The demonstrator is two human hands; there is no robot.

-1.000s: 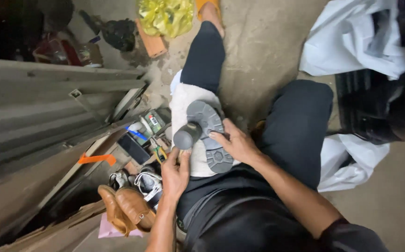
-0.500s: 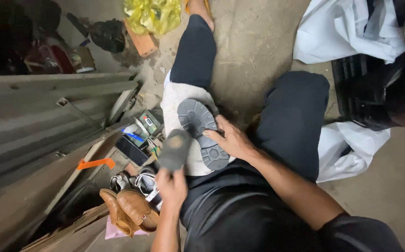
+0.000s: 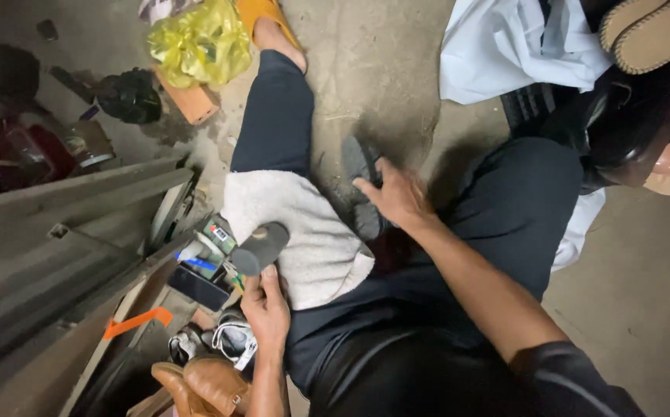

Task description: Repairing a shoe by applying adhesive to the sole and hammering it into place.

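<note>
The person sits on the concrete floor [image 3: 397, 69] with a cream fleece cloth [image 3: 304, 232] spread over the left thigh; the left hand [image 3: 267, 309], at seven o'clock of the cloth, has its grip closed round the lower end of a dark grey brush-like tool [image 3: 259, 247], whose rounded head rests against the cloth's near edge; the right hand [image 3: 398, 197], at three o'clock of the cloth, lies with fingers spread and only loosely curled over a dark grey shoe sole [image 3: 362, 185] that sits on the floor between the legs, so its grip presses on the sole rather than enclosing it, and motion blur hides how firmly. By my reading the step in hand is the handling of the sole, with the tool held ready beside it; the next move would seem to call for a firmer hold on the sole and for the tool's head to meet its face squarely over the cloth. At nine o'clock lie small tubes and boxes [image 3: 205, 247]; at seven o'clock a pair of brown leather shoes [image 3: 204, 382]; at eleven o'clock a yellow plastic bag [image 3: 196, 42].
</note>
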